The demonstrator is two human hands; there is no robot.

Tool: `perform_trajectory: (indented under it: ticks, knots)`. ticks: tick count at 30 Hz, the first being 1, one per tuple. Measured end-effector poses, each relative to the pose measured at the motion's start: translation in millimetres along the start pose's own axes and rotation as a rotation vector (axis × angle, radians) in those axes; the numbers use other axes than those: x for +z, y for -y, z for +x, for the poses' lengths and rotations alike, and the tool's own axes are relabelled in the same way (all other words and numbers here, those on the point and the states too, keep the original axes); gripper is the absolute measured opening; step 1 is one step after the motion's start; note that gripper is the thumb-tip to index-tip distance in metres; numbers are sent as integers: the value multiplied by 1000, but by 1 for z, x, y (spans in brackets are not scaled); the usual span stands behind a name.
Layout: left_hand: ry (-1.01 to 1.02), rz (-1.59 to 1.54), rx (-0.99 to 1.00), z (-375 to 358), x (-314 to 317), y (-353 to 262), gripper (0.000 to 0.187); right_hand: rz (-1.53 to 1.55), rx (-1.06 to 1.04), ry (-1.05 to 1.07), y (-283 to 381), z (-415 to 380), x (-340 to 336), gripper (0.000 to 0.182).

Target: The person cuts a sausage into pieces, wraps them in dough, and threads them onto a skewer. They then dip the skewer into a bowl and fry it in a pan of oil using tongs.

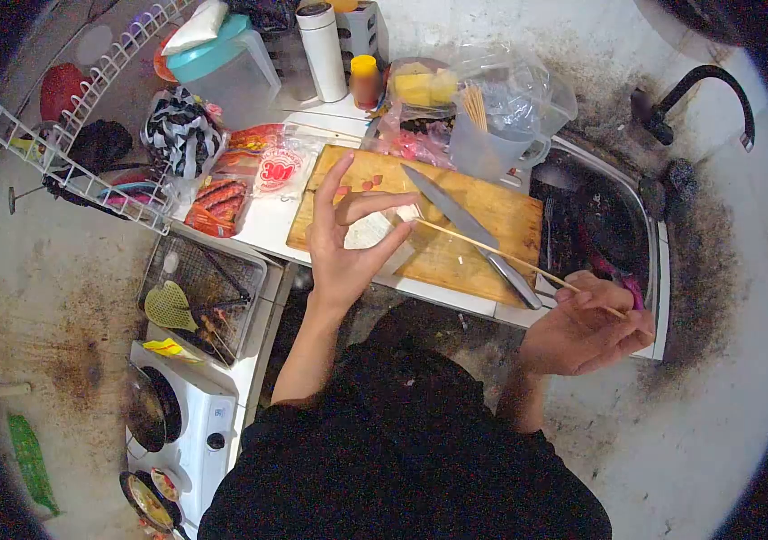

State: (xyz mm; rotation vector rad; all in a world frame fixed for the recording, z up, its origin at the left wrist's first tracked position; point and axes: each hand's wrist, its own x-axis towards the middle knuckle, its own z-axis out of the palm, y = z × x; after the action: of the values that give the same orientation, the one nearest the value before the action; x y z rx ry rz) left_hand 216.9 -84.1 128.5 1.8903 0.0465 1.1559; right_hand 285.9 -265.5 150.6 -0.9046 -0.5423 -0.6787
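My left hand (348, 229) pinches a small white piece (407, 213) between thumb and forefinger, its other fingers raised. A thin wooden skewer (492, 252) runs from that piece to my right hand (587, 326), whose fingers are closed round its other end. Both hands are over or beside a wooden cutting board (501, 216). Across the board lies a large knife (456, 214), its handle toward the lower right. Small reddish slices (371, 183) rest on the board near my left fingers. Behind my left hand is a whitish flat item (364, 232), partly hidden.
Sausage packs (218, 205) lie left of the board. Behind it stand a clear jug (501, 148) with skewers (474, 106), a yellow-capped bottle (364, 83) and a white flask (322, 54). A sink (654, 297) is at right, a stove (208, 432) at lower left.
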Motion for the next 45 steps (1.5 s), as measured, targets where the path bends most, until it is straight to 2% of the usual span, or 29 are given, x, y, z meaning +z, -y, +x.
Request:
perform_trajectory:
  ticks: [2, 3, 5, 6, 8, 9, 11, 14, 16, 19, 21, 25, 27, 31, 33, 34, 37, 39, 40, 42, 44, 45]
  knots:
    - [-35, -150, -123, -2, 2, -1, 80, 424, 221, -91, -3, -7, -8, 17]
    - [-36, -150, -123, -1, 3, -4, 80, 424, 221, -90, -2, -8, -8, 17]
    - [-89, -188, -252, 0, 5, -9, 84, 302, 6, 138, 4, -12, 0, 16]
    - [-89, -189, -252, 0, 6, -8, 84, 302, 6, 138, 7, -15, 5, 16]
    - [-138, -262, -293, 0, 7, -6, 88, -334, -243, 148, 14, -22, 13, 18]
    - [-138, -261, -294, 1, 7, -4, 88, -334, -243, 149, 14, -25, 11, 18]
    - [-177, -402, -346, 2, 6, 0, 89, -39, -204, 146, 11, -34, 5, 15]
    - [-205, -390, -354, 1, 5, 3, 90, -6, -291, 120, 9, -42, 16, 12]
    - [-216, -390, -355, 1, 4, 0, 90, 4, -277, 92, 9, -47, 16, 10]
    - [-229, -398, -352, 1, 4, 0, 91, -134, -249, 163, 10, -49, 15, 11]
    - [-232, -405, -347, 1, 4, 1, 92, 1, -283, 126, 5, -49, 15, 10]
    - [-233, -436, -312, 0, 7, 3, 93, -70, -271, 93, 7, -44, 20, 10]
    - [-235, -443, -305, 0, 9, 3, 94, -49, -271, 161, 6, -43, 17, 11]
    - [-254, -455, -309, 0, 10, 4, 94, 20, -260, 108, 4, -44, 20, 11]
    - [-256, -442, -303, 0, 11, 3, 94, -43, -226, 247, 5, -41, 16, 11]
    - [-264, -447, -303, 0, 12, 3, 94, -42, -226, 248, 4, -41, 16, 11]
    - [-270, -439, -289, 0, 13, 4, 94, 28, -210, 214, 3, -45, 20, 11]
    - [-269, -427, -273, 1, 12, 5, 93, 140, -189, 27, 1, -49, 26, 15]
    - [-258, -452, -264, 2, 11, 4, 88, 141, -189, 27, 4, -49, 25, 15]
    - [-247, -477, -253, 3, 10, 7, 83, -70, -72, 130, 12, -47, 20, 20]
    - [-328, -670, -472, 2, 12, 13, 65, -20, -57, 167, 5, -51, 19, 19]
    - [-337, -749, -535, 1, 13, 12, 43, 29, -43, 206, 1, -55, 16, 19]
